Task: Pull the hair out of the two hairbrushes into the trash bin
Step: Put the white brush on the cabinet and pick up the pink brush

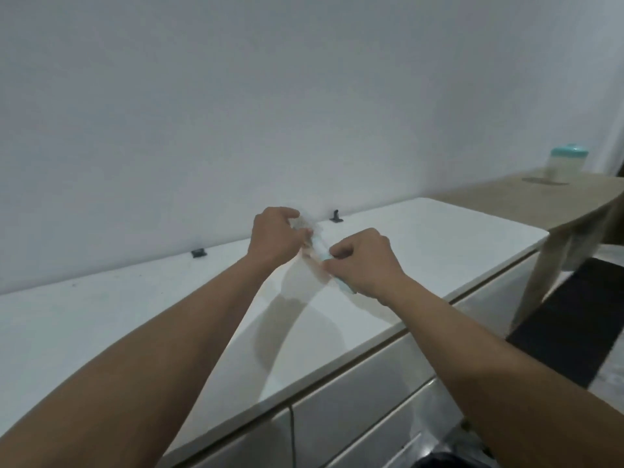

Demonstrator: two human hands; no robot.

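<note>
Both my hands are raised over the white counter (pixel 422 251). My right hand (pixel 361 261) is closed around the handle of a pale blue-green hairbrush (pixel 319 246), which runs up and left between the hands. My left hand (pixel 275 236) grips the brush's head end, its fingers pinched at a blurred pale patch there. The image is too blurred to tell hair from bristles. No second hairbrush and no trash bin are in view.
Two small dark clips (pixel 198 253) (pixel 336 216) sit at the counter's back edge by the wall. A beige table (pixel 540 201) at right carries a jar with a teal lid (pixel 567 163). A dark mat (pixel 580 319) lies on the floor beyond the counter's drawers (pixel 364 410).
</note>
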